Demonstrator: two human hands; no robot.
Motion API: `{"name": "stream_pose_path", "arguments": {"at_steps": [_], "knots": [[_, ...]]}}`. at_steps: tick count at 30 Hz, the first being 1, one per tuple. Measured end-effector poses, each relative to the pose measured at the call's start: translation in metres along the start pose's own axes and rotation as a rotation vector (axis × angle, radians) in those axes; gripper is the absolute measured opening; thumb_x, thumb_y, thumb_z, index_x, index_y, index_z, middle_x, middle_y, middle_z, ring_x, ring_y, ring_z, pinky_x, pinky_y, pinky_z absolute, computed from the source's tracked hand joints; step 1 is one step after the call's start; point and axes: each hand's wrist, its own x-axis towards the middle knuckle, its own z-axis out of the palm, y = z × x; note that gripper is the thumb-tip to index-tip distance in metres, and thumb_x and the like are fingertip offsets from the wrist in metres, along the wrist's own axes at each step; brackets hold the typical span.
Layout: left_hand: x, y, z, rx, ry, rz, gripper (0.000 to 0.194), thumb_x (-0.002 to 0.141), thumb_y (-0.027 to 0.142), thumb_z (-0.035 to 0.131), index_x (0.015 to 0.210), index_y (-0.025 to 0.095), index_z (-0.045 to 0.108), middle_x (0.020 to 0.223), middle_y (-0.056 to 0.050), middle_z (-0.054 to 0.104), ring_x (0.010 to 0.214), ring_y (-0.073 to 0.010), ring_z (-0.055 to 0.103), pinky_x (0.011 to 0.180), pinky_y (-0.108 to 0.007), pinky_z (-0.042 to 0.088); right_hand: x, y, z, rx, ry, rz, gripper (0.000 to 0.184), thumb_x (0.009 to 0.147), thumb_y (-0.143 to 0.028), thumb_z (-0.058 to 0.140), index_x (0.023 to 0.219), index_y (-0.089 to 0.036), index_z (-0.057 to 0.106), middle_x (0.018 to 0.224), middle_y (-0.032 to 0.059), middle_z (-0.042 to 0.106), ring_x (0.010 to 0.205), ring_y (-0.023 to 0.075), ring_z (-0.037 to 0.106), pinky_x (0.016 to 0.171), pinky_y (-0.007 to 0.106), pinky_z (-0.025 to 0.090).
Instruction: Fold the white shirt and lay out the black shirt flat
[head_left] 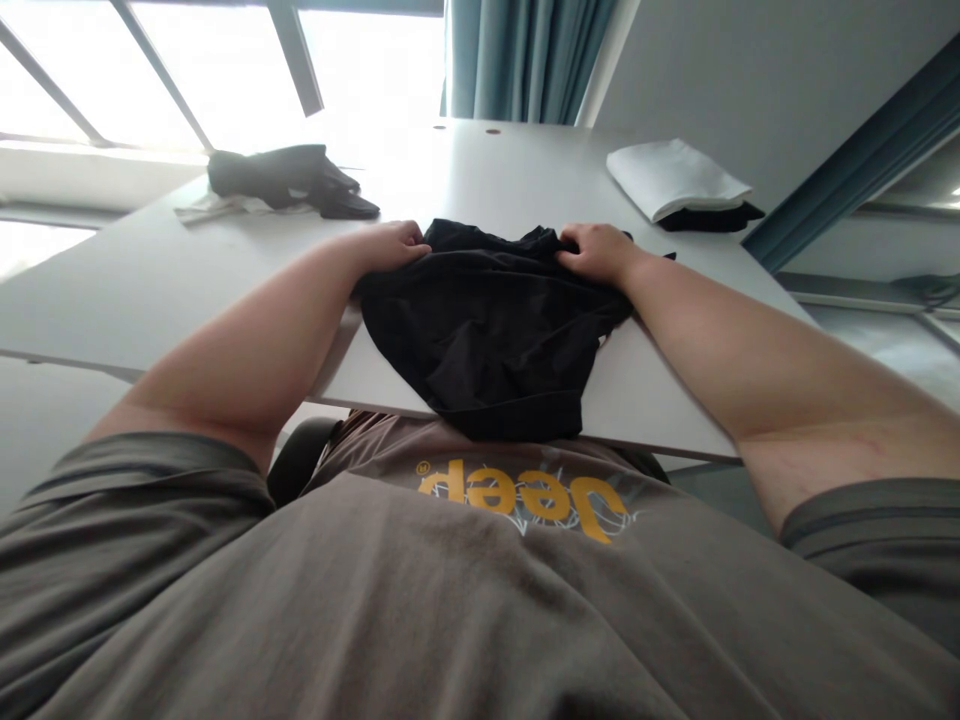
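A black shirt (pixel 495 330) lies loosely spread and wrinkled on the white table (pixel 480 170) in front of me. Its lower end hangs over the near edge, close to my body. My left hand (pixel 401 243) pinches the far left part of the cloth, with the fingers curled into it. At the far right part, my right hand (pixel 596 250) grips the same shirt with bent fingers. Between the two hands the far edge of the fabric is bunched and dips slightly. Some of the cloth behind my right wrist is hidden.
Crumpled dark clothing (pixel 289 180) lies over a white piece at the back left of the table. At the back right sits a folded white cloth (pixel 675 178) on top of a folded black one (pixel 712 217). Beyond the table hang blue curtains (pixel 525 60) beside a bright window.
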Motion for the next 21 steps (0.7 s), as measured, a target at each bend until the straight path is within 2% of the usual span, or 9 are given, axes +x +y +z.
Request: {"name": "stream_pose_path", "arguments": {"at_steps": [6, 14, 21], "knots": [[0.002, -0.0025, 0.002, -0.004, -0.008, 0.002, 0.066, 0.104, 0.065, 0.06, 0.156, 0.027, 0.072, 0.139, -0.01, 0.077, 0.126, -0.0351, 0.071, 0.103, -0.037, 0.056, -0.0013, -0.0027, -0.0015, 0.005, -0.004, 0.01, 0.042, 0.1, -0.055, 0.069, 0.125, -0.024, 0.082, 0.116, 0.0171, 0.084, 0.113, 0.0432, 0.074, 0.096, 0.052, 0.057], [0.0029, -0.0044, 0.0014, -0.014, -0.019, 0.008, 0.068, 0.102, 0.065, 0.062, 0.159, 0.029, 0.07, 0.137, -0.01, 0.078, 0.128, -0.0376, 0.071, 0.107, -0.041, 0.056, -0.0034, -0.0089, -0.0055, -0.012, -0.038, 0.054, 0.041, 0.098, -0.054, 0.072, 0.127, -0.025, 0.08, 0.122, 0.0157, 0.084, 0.117, 0.0422, 0.074, 0.1, 0.05, 0.056], [-0.0028, -0.0013, -0.001, -0.05, -0.032, 0.022, 0.064, 0.105, 0.066, 0.059, 0.156, 0.03, 0.071, 0.141, -0.012, 0.076, 0.128, -0.0364, 0.071, 0.105, -0.041, 0.056, -0.0026, -0.0076, -0.0034, -0.027, -0.033, 0.049, 0.038, 0.099, -0.049, 0.069, 0.125, -0.024, 0.081, 0.122, 0.0149, 0.084, 0.118, 0.0416, 0.075, 0.099, 0.049, 0.056]]}}
